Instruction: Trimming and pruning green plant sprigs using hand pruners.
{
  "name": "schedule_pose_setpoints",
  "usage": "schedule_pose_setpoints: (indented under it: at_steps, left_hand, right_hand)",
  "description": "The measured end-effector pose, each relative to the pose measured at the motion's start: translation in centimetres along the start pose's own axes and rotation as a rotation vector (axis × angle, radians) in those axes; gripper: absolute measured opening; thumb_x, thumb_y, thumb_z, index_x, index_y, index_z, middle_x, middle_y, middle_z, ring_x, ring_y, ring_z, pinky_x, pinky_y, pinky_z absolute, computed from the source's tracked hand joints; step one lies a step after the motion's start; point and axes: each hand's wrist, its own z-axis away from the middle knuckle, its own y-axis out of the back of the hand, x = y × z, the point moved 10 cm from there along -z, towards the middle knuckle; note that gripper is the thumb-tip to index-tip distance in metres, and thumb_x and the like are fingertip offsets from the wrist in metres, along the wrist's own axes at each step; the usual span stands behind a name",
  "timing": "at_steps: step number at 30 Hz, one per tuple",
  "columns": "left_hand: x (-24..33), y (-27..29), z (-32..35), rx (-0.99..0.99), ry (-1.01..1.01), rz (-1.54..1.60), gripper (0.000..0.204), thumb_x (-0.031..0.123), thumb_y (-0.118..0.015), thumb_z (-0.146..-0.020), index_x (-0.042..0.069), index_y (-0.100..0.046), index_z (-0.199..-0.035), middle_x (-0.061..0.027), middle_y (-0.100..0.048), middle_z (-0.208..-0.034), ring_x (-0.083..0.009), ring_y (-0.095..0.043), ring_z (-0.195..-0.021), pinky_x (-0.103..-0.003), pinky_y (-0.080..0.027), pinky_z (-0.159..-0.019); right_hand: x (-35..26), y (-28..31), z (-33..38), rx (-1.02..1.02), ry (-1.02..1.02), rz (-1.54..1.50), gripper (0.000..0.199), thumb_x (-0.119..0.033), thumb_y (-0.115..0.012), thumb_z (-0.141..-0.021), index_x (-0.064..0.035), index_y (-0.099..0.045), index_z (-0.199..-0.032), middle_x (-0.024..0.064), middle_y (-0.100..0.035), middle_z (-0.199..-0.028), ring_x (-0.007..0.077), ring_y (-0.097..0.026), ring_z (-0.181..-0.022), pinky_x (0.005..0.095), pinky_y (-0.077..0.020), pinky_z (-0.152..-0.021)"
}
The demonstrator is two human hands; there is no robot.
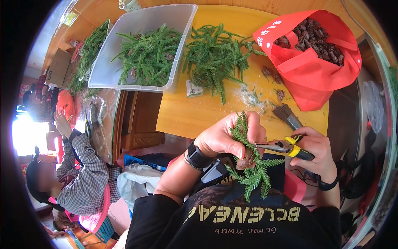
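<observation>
My left hand (232, 135) is closed on a green artificial pine sprig (259, 170) with a brown pine cone (245, 161) set among its needles. In my right hand (317, 151) is a pair of needle-nose pliers (296, 149) with yellow and black handles. The jaws point left and reach the sprig beside my left fingertips; whether they grip a wire there is too small to tell. Both hands are in front of my chest, at the near edge of the yellow table (182, 116).
A clear plastic bin (178, 62) holds sprigs with cones; loose sprigs (215, 58) lie beside it. A red bag (306, 79) of pine cones stands at the right. Loose cones (280, 95) and a bundle of dark wires (286, 114) lie nearby. Another person (89, 174) works at the left.
</observation>
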Motion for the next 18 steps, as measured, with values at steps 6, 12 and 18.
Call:
schedule_pose_setpoints:
  at_steps: [6, 12, 18]
  left_hand:
    - [0.7, 0.2, -0.1, 0.061, -0.059, -0.061, 0.036, 0.014, -0.082, -0.062, 0.008, -0.050, -0.077, -0.0168, -0.059, -0.074, -0.0251, -0.059, -0.066, -0.030, -0.045, -0.056]
    - [3.8, 1.1, 0.4, 0.196, -0.192, -0.522, 0.032, 0.008, -0.079, -0.065, 0.006, -0.051, -0.081, -0.0109, -0.057, -0.081, -0.0187, -0.056, -0.076, -0.027, -0.044, -0.066]
    - [6.0, -1.3, 0.6, 0.370, -0.322, -1.414, 0.025, -0.007, -0.070, -0.065, 0.003, -0.053, -0.081, -0.0103, -0.057, -0.082, -0.0228, -0.058, -0.074, -0.030, -0.047, -0.064]
  right_hand:
    - [-0.2, 0.4, 0.3, 0.028, 0.028, 0.097, 0.042, -0.039, -0.075, -0.063, -0.0016, -0.056, -0.065, 0.0084, -0.050, -0.056, 0.0320, -0.059, -0.066, 0.0377, -0.0486, -0.065]
    - [-0.6, 1.7, 0.4, 0.079, -0.026, 0.250, 0.038, -0.029, -0.077, -0.063, -0.0016, -0.051, -0.060, 0.0107, -0.047, -0.056, 0.0330, -0.058, -0.066, 0.0367, -0.0460, -0.057]
    - [-0.5, 2.3, 0.3, 0.126, -0.190, 0.350, 0.033, -0.016, -0.076, -0.061, 0.0003, -0.047, -0.062, 0.0131, -0.049, -0.062, 0.0323, -0.052, -0.058, 0.0369, -0.0397, -0.050]
